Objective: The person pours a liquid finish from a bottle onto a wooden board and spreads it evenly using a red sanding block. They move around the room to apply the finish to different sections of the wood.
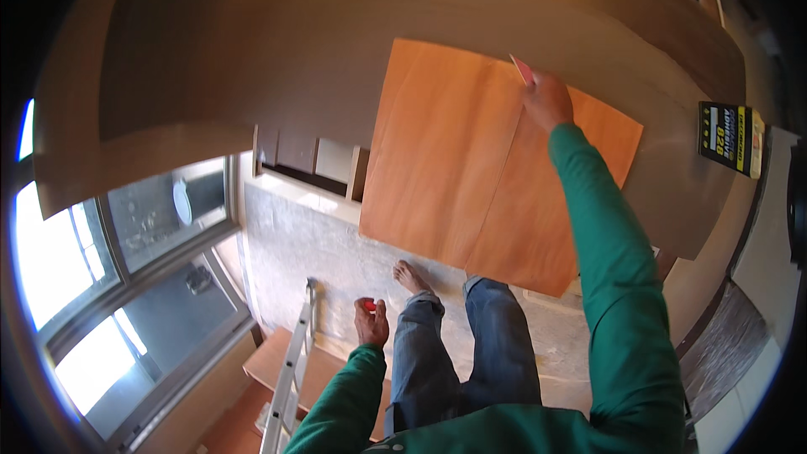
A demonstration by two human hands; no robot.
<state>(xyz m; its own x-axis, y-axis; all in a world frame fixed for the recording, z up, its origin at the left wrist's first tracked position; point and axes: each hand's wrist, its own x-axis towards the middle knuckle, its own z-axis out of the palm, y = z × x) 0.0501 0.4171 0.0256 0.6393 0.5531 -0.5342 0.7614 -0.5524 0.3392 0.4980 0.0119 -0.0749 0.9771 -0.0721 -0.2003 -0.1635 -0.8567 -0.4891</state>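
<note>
A reddish-brown plywood panel lies on a larger brown sheet, its near edge jutting out above my legs. A thin dark seam or line runs across the panel. Stretched out over its far part, my right hand is closed on a thin, flat red piece resembling a spreader, held near the far edge. My left hand hangs low beside my left leg, away from the panel. Its fingers are closed around a small red object, mostly hidden by them.
A black and yellow adhesive tin stands at the right on the brown sheet. An aluminium ladder is close to my left arm. Windows line the left side. Below lies a grey, dusty floor covering.
</note>
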